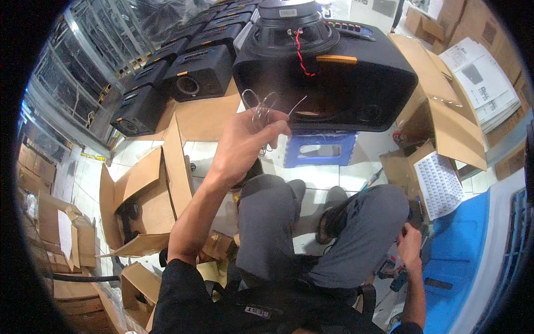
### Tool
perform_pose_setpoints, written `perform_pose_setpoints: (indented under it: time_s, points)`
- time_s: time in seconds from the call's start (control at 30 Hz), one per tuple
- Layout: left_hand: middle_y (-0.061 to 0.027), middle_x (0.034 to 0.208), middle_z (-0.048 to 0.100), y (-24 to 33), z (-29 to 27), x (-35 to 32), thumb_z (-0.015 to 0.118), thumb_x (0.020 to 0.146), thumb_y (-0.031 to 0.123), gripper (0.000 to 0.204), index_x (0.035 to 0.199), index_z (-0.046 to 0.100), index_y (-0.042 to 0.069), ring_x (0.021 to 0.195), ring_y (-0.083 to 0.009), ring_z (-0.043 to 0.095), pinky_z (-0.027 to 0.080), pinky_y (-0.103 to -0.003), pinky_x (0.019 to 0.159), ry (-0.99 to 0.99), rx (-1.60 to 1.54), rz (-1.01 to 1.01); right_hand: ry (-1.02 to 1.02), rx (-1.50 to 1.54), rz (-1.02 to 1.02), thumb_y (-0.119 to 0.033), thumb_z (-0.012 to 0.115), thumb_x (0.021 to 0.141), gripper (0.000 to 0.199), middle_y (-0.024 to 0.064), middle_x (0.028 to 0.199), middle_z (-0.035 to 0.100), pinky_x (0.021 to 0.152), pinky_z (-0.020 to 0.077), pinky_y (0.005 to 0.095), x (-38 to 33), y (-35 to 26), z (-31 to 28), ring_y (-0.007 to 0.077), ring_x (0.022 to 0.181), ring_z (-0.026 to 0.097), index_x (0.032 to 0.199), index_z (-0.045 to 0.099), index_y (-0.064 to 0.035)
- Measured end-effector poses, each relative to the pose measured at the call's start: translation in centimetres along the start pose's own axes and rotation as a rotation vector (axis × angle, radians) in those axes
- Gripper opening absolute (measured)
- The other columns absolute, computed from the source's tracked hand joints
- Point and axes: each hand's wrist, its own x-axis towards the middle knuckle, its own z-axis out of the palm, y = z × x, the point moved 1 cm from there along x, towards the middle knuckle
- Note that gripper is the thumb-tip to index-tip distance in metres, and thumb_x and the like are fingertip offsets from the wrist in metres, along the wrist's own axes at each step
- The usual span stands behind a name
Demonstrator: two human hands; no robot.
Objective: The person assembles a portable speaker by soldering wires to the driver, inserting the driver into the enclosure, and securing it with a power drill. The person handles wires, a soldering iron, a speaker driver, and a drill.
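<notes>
My left hand [253, 139] is raised before the big black speaker cabinet [328, 80], pinching a loose coil of thin silvery solder wire [261, 106]. One free end of the wire sticks out to the right past my fingertips. On top of the cabinet rests a round black speaker driver [292, 33], magnet upward, and a red cable [300, 53] runs from its terminals down the cabinet front. Low at the right, beside my knee, my right hand [410, 245] has its fingers curled; whatever they grip is dark and mostly hidden. Close below it lies a teal and black tool [397, 278].
The cabinet sits above a blue and white stool [320, 149]. More black speakers [200, 72] stand in rows at the far left. Open cardboard boxes [142, 200] lie to the left, another box [450, 131] at the right. A blue plastic bin [456, 250] is beside my right arm.
</notes>
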Motion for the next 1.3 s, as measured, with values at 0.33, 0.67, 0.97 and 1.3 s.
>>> perform_pose_setpoints:
  time_s: [0.33,0.67,0.97,1.3]
  points:
    - [-0.0076,0.083,0.066,-2.0,2.1,2.3,0.068,0.089,0.007,0.018,0.102,0.066,-0.005,0.072,-0.0117,0.058,0.047,-0.026,0.067,0.060,-0.297,-0.136,0.051,0.576,-0.024,-0.005,0.067,0.086,0.016,0.0095,0.082,0.070,0.063,0.0508,0.0261,13.2,-7.6,-2.0,0.0131,0.073,0.066,0.101,0.070,0.0018]
    - [-0.0046,0.084,0.068,-1.8,4.3,4.2,0.070,0.088,0.013,0.019,0.101,0.070,-0.001,0.074,-0.0097,0.060,0.048,-0.025,0.070,-0.011,-0.045,-0.172,-0.377,1.123,-0.427,-0.012,0.070,0.088,0.022,0.0084,0.081,0.071,0.053,0.0514,0.0230,22.9,-26.4,-4.9,0.0084,0.065,0.063,0.106,0.073,-0.0002]
    - [-0.0075,0.076,0.062,-2.4,5.3,4.9,0.064,0.090,0.007,0.011,0.095,0.063,-0.003,0.066,-0.0132,0.055,0.044,-0.026,0.062,-0.039,-0.001,-0.115,-0.303,1.608,-0.402,-0.005,0.069,0.089,0.014,0.0093,0.081,0.072,0.056,0.0516,0.0228,23.4,-24.5,-1.9,0.0088,0.068,0.065,0.100,0.072,0.0033]
    - [-0.0046,0.071,0.049,-4.4,3.2,5.7,0.052,0.099,0.011,0.013,0.109,0.054,0.003,0.058,-0.0119,0.044,0.038,-0.028,0.052,0.274,-0.261,0.191,-0.147,-0.253,-0.219,-0.006,0.055,0.083,0.018,0.0166,0.087,0.066,0.067,0.0532,0.0428,21.2,1.5,19.3,0.0335,0.081,0.065,0.099,0.064,-0.0043]
